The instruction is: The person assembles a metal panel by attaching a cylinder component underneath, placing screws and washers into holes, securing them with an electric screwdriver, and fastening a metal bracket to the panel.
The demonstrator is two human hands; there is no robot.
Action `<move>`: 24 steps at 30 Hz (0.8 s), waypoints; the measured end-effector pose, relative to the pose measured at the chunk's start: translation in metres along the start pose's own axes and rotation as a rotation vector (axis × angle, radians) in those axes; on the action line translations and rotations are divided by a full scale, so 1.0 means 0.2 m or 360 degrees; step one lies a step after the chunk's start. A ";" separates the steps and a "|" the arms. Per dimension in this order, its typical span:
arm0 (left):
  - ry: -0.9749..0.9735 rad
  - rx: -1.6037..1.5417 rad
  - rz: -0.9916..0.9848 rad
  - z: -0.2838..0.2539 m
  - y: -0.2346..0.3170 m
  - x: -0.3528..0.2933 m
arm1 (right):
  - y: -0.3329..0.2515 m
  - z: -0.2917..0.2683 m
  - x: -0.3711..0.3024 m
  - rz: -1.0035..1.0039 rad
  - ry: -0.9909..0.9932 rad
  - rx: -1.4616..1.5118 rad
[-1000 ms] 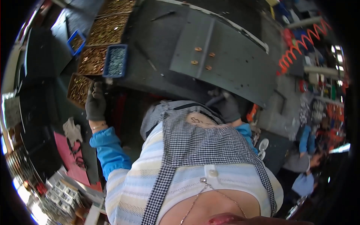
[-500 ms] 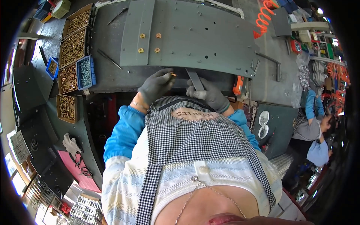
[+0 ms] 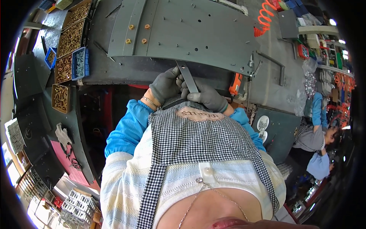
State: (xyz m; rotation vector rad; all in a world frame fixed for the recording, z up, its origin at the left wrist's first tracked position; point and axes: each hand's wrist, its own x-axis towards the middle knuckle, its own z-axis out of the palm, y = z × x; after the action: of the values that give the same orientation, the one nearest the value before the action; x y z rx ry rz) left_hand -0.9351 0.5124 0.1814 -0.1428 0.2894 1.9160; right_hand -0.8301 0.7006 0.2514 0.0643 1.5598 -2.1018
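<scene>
Both my hands wear grey gloves and meet in front of my apron, at the near edge of the bench. My right hand grips the lower end of a flat grey metal bar, which stands tilted with a hole near its upper end. Close against the left side of the bar, my left hand is closed in a pinch around a small copper-coloured piece, mostly hidden by the fingertips. Just beyond lies a large grey metal panel with studs, holes and several brass-coloured nuts.
To the left stand boxes of brass-coloured fasteners, a blue bin of silvery ones and a smaller box. An orange-bodied tool is by the panel's right corner. An orange coiled hose hangs behind; a person works at right.
My left hand has moved right to the bar, bringing the copper-coloured piece against its upper part. My right hand has shifted slightly left with the bar. The whole view has shifted a little.
</scene>
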 end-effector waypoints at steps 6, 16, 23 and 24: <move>-0.0059 0.0016 -0.0047 0.06 0.03 0.00 | 0.00 -0.01 0.01 -0.0061 -0.0008 0.0023; -0.0257 0.1638 0.0352 -0.18 0.24 0.17 | 0.00 0.01 0.08 -0.0246 0.0379 0.0076; -0.0520 0.0865 -0.0198 0.16 0.37 0.17 | -0.01 0.11 0.12 -0.0182 0.0610 0.0105; -0.0374 0.1000 -0.0157 0.22 0.38 0.15 | 0.02 0.11 0.13 -0.0188 0.0644 0.0033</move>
State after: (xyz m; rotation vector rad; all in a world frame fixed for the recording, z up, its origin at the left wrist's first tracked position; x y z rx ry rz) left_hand -1.0155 0.5264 0.2270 0.4732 0.6920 1.6426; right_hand -0.8455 0.6708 0.2471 0.4390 1.8064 -2.3008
